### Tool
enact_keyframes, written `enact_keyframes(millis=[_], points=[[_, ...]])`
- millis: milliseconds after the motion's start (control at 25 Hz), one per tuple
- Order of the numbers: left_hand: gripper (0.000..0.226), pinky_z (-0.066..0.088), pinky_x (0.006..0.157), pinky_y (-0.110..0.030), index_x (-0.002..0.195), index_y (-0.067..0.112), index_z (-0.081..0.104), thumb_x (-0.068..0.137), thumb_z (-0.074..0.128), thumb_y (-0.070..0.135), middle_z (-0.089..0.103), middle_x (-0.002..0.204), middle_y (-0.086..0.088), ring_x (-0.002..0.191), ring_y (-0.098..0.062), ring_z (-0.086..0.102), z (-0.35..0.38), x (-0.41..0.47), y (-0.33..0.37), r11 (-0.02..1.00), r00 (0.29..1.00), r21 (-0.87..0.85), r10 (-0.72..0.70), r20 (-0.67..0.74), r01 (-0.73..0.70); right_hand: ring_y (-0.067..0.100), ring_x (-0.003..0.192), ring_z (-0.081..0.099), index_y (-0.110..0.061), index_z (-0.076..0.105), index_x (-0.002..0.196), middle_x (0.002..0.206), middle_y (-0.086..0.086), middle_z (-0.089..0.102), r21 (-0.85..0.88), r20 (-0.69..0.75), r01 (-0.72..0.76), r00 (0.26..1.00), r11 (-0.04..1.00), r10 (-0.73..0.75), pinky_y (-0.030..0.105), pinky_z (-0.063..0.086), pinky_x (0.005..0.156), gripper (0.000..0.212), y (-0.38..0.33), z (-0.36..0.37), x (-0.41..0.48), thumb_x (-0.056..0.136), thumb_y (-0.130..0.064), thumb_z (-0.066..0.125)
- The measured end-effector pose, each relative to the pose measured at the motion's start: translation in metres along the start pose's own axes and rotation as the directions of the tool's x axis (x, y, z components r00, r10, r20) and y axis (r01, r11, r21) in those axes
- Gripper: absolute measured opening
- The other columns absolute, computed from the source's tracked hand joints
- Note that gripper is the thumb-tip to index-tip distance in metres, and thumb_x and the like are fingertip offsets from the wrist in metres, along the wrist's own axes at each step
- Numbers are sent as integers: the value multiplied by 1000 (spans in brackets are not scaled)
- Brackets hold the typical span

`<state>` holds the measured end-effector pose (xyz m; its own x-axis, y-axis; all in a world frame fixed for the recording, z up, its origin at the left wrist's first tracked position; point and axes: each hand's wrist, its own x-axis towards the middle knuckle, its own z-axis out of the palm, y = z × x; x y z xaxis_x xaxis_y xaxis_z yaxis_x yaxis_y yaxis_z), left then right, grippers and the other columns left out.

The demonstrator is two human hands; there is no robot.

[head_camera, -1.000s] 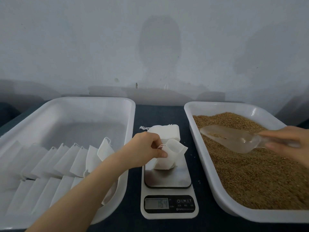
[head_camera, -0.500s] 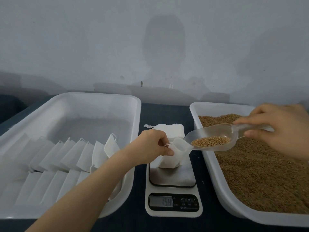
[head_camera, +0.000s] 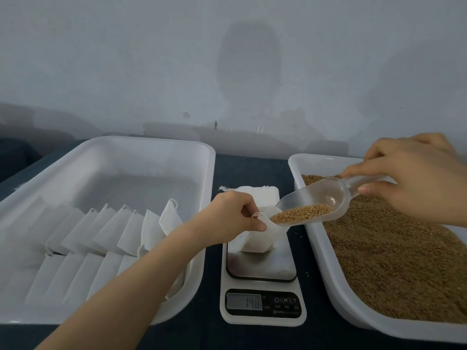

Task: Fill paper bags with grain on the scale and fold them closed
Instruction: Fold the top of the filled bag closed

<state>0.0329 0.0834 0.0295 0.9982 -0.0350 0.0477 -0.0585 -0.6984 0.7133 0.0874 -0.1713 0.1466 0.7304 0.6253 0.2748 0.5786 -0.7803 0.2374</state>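
A small white paper bag [head_camera: 256, 239] stands on the steel plate of the digital scale [head_camera: 262, 294]. My left hand [head_camera: 231, 215] pinches the bag's rim and holds its mouth open. My right hand [head_camera: 414, 178] grips the handle of a clear plastic scoop [head_camera: 326, 198], tilted down to the left. Brown grain lies in the scoop's front lip, right at the bag's mouth. The scale's display is lit, its digits blurred.
A white tray [head_camera: 336, 281] full of brown grain [head_camera: 394, 261] sits on the right. On the left, a white tray [head_camera: 161, 145] holds several folded white bags [head_camera: 108, 228]. A stack of flat empty bags [head_camera: 260, 194] lies behind the scale. A wall stands close behind.
My right hand scooped grain from the tray and carried the scoop left to the bag's mouth, tipping it. My left hand stayed on the bag's rim.
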Motion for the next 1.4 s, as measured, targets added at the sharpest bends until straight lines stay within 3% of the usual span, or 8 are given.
enact_keyframes(millis=[400,600,680,800,920,1080,1280,1400], points=[[22,37,53,0,70,32,57,77,77,36,57,71,15,60,0,51,-1,0,-1,1000,1000,29,-12,1,12,16,104,49,-51,59,113,103,-12,51,-177,27,111,994,978,-108,34,6,97,28,-30,-25,11,88,-38,56],[22,38,54,0,71,31,56,77,76,36,58,73,14,63,-2,52,-1,1,-2,999,1000,46,-26,-1,26,29,70,59,-27,75,83,74,3,58,-273,-174,255,935,927,-309,40,23,85,25,-28,-19,4,61,-16,78],[21,38,54,1,72,30,56,79,75,36,57,73,14,63,-2,52,-1,1,-2,999,1000,44,-29,-5,29,27,68,58,-33,71,86,74,0,57,-263,-226,173,945,949,-235,38,28,79,21,-7,-8,0,66,-26,72],[20,37,50,-1,74,26,58,80,74,34,57,71,12,61,-2,51,-2,-1,-2,999,998,25,-46,-36,46,27,64,56,-31,62,99,75,0,52,-35,-206,-158,967,987,148,40,48,66,21,28,23,-5,80,-40,56],[18,40,52,-5,75,24,57,82,71,34,58,71,12,63,-3,54,-3,-3,0,998,997,19,-53,-64,55,18,49,55,-20,66,92,62,0,56,101,87,-442,896,891,435,31,49,47,29,40,69,-8,89,-45,51],[16,57,69,-27,77,21,55,86,66,29,66,75,5,72,-13,69,-3,-5,2,998,998,-2,-66,-25,66,15,56,61,-18,62,87,66,0,62,24,333,-551,791,834,513,30,53,53,36,23,127,-20,96,-46,39],[12,57,67,-23,82,20,54,89,62,25,67,70,9,65,-7,67,-3,-5,1,999,999,0,-51,5,51,19,64,64,-13,61,87,72,4,64,66,513,-590,712,805,479,36,56,66,37,9,135,-15,96,-44,41],[11,58,72,-31,85,21,52,92,58,26,67,73,9,72,-11,67,-2,-5,1,999,999,21,-33,23,32,11,73,61,-17,60,90,85,-3,64,115,275,-428,881,896,386,26,51,67,25,-3,121,-14,93,-41,53]])
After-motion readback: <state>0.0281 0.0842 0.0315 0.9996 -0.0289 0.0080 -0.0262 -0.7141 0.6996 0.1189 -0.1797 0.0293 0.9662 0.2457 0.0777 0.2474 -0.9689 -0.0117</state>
